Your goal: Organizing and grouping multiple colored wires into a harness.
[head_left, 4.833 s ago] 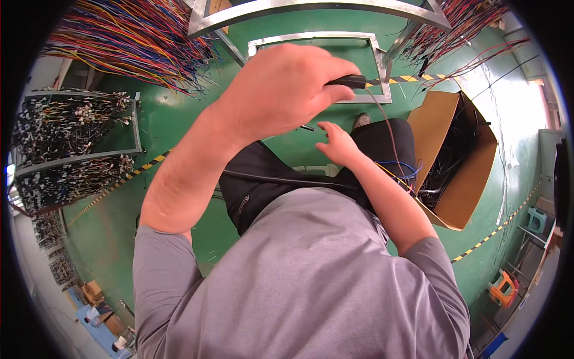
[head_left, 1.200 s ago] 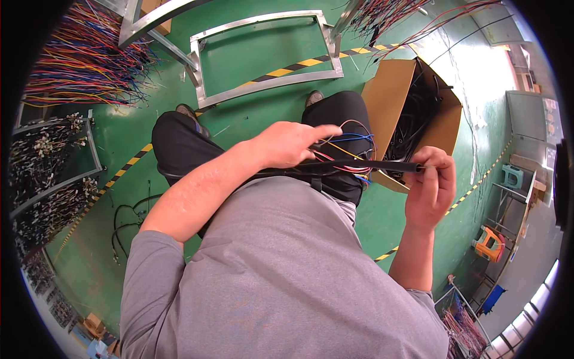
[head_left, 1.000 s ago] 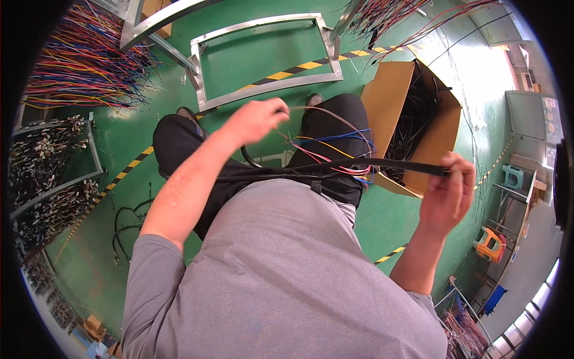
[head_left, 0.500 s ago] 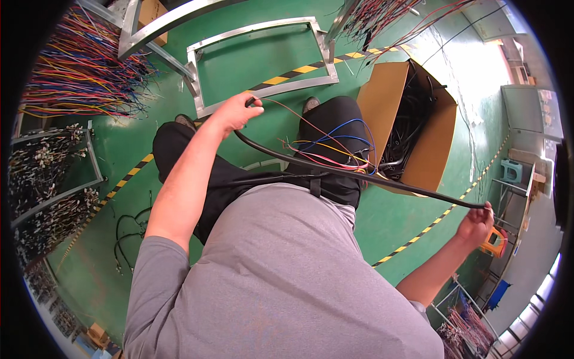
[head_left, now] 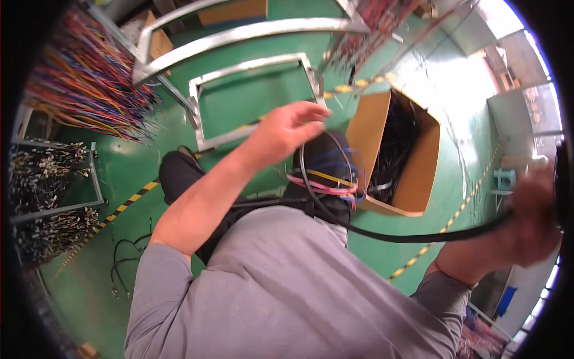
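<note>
A black cable point(head_left: 382, 234) runs in a long curve across the middle of the frame, from the left hand point(head_left: 293, 128) at upper centre down past the knees and out to the right hand point(head_left: 532, 224) at the right edge. The left grip is loosely curled with the cable looping just under its fingers; whether it pinches the cable I cannot tell. The right grip is blurred but closed around the cable's far end. Coloured wires point(head_left: 326, 178) in pink, yellow and blue bunch beside the cable just below the left hand. Right of them, an open cardboard box point(head_left: 412, 185) holds dark cables on the green floor point(head_left: 107, 179). A metal frame point(head_left: 251, 66) lies in the upper centre, and bundles of coloured wires point(head_left: 78, 90) hang at upper left.
</note>
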Motion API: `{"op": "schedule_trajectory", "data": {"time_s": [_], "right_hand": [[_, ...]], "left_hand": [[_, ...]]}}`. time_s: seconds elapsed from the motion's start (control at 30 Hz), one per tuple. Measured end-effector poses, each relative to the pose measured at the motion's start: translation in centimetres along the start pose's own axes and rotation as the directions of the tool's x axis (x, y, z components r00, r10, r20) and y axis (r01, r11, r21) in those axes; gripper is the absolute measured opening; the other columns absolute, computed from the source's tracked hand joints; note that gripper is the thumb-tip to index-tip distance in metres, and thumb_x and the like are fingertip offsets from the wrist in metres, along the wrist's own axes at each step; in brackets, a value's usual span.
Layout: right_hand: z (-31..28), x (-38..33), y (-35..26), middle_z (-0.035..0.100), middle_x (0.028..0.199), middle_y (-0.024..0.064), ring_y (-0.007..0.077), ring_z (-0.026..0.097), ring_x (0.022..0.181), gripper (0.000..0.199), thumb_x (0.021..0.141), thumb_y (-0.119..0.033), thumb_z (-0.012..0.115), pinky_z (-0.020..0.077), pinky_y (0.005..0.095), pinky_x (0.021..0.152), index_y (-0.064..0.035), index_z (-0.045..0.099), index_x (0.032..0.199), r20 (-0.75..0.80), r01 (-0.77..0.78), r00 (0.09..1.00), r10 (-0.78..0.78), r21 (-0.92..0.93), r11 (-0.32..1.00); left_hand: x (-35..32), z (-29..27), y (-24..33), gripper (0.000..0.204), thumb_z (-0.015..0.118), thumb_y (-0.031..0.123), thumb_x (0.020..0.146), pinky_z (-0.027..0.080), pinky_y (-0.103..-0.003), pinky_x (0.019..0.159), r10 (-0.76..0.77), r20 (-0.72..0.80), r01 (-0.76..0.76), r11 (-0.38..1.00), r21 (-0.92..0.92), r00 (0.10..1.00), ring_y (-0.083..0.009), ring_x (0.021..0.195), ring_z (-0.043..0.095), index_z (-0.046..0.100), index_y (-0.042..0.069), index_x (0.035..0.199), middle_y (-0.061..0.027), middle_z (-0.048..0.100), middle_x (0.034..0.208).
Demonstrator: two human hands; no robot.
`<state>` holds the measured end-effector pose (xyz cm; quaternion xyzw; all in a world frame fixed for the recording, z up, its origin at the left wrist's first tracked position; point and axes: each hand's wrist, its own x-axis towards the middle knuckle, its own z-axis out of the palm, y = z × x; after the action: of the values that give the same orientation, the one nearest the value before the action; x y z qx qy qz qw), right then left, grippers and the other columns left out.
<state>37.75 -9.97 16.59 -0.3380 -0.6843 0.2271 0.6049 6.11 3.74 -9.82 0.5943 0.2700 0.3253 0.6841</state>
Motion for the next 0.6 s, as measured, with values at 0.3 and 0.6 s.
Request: {"op": "schedule_trajectory", "data": {"time_s": [0.3, 0.6], "right_hand": [[18.2, 7.9, 6.3, 0.065, 0.132, 0.0132, 0.0096, 0.062, 0.102, 0.005, 0.099, -0.001, 0.062, 0.0495, 0.026, 0.092, -0.0008, 0.062, 0.104, 0.417, -0.057, 0.902, 0.112, -0.141, 0.988], [29.5, -1.1, 15.6, 0.062, 0.132, 0.0115, 0.0206, 0.061, 0.124, 0.051, 0.111, -0.042, 0.061, 0.0461, 0.0379, 0.108, -0.0012, 0.051, 0.141, 0.804, -0.684, 0.587, 0.093, 0.431, 0.589]], "left_hand": [[-5.7, 0.8, 18.7, 0.027, 0.067, 0.018, 0.11, 0.059, -0.026, 0.084, 0.394, -0.171, -0.404, 0.914, -0.03, 0.903, -0.0118, 0.094, 0.073, 0.075, -0.005, 0.122, -0.0071, 0.079, 0.104], [-10.8, -6.5, 19.3, 0.027, 0.065, 0.023, 0.111, 0.06, -0.033, 0.082, 0.504, -0.574, -0.511, 0.843, 0.166, 0.645, -0.0185, 0.087, 0.076, 0.077, -0.001, 0.113, -0.0122, 0.081, 0.098]]}}
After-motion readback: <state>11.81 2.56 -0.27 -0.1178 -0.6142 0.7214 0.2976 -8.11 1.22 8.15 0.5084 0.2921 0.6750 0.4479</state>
